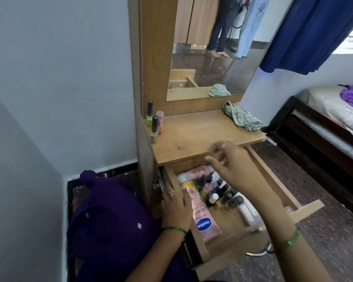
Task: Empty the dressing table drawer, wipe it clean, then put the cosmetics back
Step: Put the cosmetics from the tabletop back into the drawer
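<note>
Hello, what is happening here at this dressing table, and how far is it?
A person is emptying the open drawer of the dressing table. The left hand holds the drawer's left wall, while the right hand, blurred, hovers over the drawer. Three nail polish bottles already stand on the tabletop, with a cloth nearby. Many bottles and a Vaseline tube remain inside.

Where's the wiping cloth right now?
The checked cloth lies bunched on the dressing table top, at its back right corner below the mirror.
</note>
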Motion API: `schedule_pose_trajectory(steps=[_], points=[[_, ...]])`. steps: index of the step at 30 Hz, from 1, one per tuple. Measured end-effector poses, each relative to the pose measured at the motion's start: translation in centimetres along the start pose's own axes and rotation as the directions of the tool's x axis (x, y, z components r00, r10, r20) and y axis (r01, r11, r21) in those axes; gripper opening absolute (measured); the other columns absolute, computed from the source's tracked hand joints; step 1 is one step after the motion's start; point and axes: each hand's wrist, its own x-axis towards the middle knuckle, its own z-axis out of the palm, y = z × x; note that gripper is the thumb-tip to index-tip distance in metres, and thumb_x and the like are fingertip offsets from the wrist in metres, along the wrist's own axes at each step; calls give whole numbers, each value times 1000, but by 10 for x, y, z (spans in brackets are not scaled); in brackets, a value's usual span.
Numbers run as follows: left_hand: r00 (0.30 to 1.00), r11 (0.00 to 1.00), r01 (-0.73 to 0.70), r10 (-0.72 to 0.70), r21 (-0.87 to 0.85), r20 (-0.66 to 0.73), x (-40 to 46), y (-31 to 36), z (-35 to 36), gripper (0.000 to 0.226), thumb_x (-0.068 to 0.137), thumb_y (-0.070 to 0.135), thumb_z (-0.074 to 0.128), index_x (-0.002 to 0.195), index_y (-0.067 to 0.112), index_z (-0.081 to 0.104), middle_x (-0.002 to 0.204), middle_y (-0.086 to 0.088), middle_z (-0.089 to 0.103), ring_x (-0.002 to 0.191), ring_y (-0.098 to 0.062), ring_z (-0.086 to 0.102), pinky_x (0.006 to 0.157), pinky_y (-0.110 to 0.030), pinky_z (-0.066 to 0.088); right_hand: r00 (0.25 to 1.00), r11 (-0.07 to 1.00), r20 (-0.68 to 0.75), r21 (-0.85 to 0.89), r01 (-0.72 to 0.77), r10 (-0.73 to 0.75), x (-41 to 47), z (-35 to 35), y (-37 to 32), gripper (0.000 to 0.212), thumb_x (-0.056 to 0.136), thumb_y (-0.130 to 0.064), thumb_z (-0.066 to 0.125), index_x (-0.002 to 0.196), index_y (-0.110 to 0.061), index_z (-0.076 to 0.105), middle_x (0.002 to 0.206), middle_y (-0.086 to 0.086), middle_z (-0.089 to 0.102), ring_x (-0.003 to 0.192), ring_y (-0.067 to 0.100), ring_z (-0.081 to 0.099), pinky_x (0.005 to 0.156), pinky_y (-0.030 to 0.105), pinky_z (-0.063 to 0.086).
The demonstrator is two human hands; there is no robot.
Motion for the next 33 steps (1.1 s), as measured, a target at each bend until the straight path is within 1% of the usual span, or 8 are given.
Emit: schedule_pose_trajectory(steps=[5,9,13,16,21,25,29,33], points=[[1000,999,-15,15,40,-2,-4,5,-1,57,93,24,49,143,5,28,140,-17,38,123,-31,47,99,-46,45,980,977,18,92,194,-196,43,29,-55,40,88,-30,59,126,-20,50,123,-2,48,89,12,58,80,30,51],[1000,999,-14,15,28,-18,-4,4,-2,53,93,24,50,138,2,36,139,-18,40,122,-30,48,100,-46,45,969,969,-77,57,238,-234,72,43,-86,46,90,-25,57,133,-16,43,121,7,54,95,20,60,75,29,46],[1000,999,-8,8,47,-14,-5,5,-4,53,92,26,48,137,0,37,138,-19,40,121,-31,46,101,-47,43,981,981,-67,-79,175,-180,96,57,-94,38,92,-28,53,126,-13,45,102,12,65,93,30,61,64,28,39],[1000,999,-15,16,53,-12,-7,8,-5,58,91,28,46,141,2,32,140,-18,39,122,-32,46,101,-47,42,982,980,-73,-108,167,-175,99,62,-92,22,90,-26,56,104,-10,53,95,11,65,86,29,62,59,28,36],[1000,998,-14,14,58,-9,-5,7,-6,57,93,24,49,142,3,30,141,-18,38,122,-32,45,100,-47,43,987,987,-45,47,153,-151,88,63,-79,13,83,-18,64,86,-13,52,82,6,65,77,24,63,65,36,52],[1000,999,-5,5,42,4,-4,6,-6,59,92,25,48,143,5,27,139,-19,38,121,-33,46,98,-48,46,997,986,-27,149,76,-73,69,35,-62,12,82,-20,68,87,-13,59,83,2,67,74,14,63,68,27,52],[1000,999,-1,0,46,4,-3,5,-5,57,93,22,50,141,0,29,142,-20,36,127,-34,41,105,-48,38,999,995,-52,100,-12,17,40,-6,-23,12,80,-20,70,85,-14,61,75,-4,64,66,4,59,63,9,42],[1000,999,-11,11,45,-1,-4,6,-5,58,93,21,50,143,1,27,144,-20,34,130,-34,38,108,-47,34,995,995,32,30,-100,99,4,-35,25,13,78,-19,72,79,-15,59,72,-3,65,66,2,60,65,15,47]])
